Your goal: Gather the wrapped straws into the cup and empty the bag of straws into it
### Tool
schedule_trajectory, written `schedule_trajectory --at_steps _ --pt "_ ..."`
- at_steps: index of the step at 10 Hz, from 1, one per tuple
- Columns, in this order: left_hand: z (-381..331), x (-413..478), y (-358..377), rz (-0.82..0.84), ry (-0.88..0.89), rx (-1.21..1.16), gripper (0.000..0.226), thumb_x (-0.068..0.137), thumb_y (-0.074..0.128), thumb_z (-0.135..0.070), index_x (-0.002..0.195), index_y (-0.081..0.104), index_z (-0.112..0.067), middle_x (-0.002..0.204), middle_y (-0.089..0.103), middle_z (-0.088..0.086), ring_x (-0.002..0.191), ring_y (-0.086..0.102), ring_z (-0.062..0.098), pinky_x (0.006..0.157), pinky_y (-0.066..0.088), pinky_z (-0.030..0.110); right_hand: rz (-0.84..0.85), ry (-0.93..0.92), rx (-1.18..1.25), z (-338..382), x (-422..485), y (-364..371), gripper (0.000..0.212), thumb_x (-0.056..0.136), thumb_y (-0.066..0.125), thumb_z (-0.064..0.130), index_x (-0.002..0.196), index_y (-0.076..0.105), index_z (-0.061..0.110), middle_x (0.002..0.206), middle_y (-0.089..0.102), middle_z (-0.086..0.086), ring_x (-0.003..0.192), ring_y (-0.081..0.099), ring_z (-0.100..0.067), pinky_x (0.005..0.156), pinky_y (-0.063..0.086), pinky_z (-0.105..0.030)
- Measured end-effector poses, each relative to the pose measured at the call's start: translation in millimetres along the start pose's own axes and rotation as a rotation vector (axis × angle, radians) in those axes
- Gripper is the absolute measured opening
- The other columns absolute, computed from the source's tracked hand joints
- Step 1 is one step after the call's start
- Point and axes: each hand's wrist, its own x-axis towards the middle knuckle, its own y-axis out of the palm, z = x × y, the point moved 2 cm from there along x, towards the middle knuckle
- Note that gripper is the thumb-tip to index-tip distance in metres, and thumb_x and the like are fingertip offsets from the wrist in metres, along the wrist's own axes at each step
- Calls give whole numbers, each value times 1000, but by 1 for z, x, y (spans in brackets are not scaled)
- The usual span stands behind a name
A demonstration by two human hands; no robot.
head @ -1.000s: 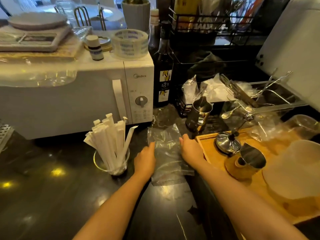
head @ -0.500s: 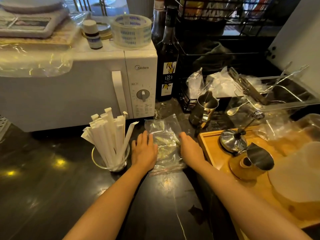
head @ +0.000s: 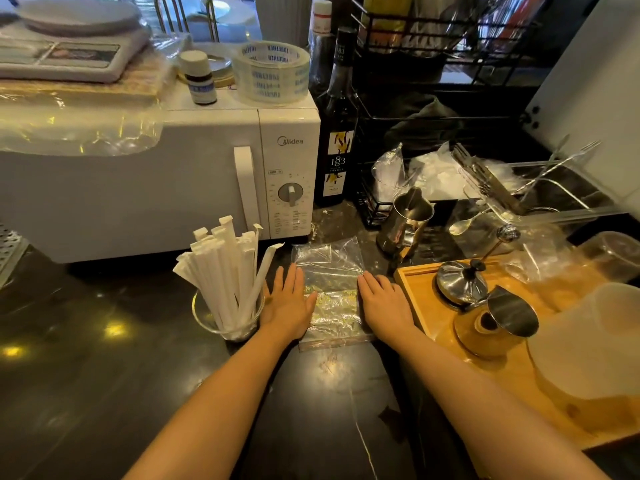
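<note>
Both hands lie flat, fingers spread: the left hand (head: pixel 289 304) and right hand (head: pixel 384 303) press the edges of the clear bag (head: pixel 330 292), likely smoothing it; it looks empty. Wrapped straws (head: pixel 225 268) stand bunched in the cup (head: pixel 225 323) just beside it on the dark, glossy table (head: pixel 86 375), before a white microwave (head: pixel 166 178).

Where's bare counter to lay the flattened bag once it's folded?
Free: the dark countertop left of the clear glass cup of white wrapped straws, and the strip nearer the camera between the forearms. Crowded: the wooden tray at right and the steel pitcher behind the clear plastic bag.
</note>
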Motion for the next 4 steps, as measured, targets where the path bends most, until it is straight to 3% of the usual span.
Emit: schedule_trajectory --at_steps 1,3,4 --pt "-1 -4 -5 41 -28 -22 58 96 14 -38 142 -8 -11 155 -11 5 141 -14 24 115 -6 43 70 24 27 2 1 -6 52 93 34 13 142 18 7 152 23 -10 137 24 -30 108 28 -38" --pt "-16 -21 -20 -57 49 -155 57 96 20 -32 142 -2 -8 155 -5 11 142 -8 25 116 1 41 63 66 156 12 -1 -30 60 95 34 17 145 1 6 157 6 -13 144 8 -28 117 16 -40" --pt "-29 -30 -44 -173 156 -181 57 96 21 -32 141 -5 -8 155 -8 11 142 -11 24 116 0 37 -60 58 195 21 -2 -55 58 99 27 25 145 -2 7 157 0 -11 145 1 -25 118 11 -39"
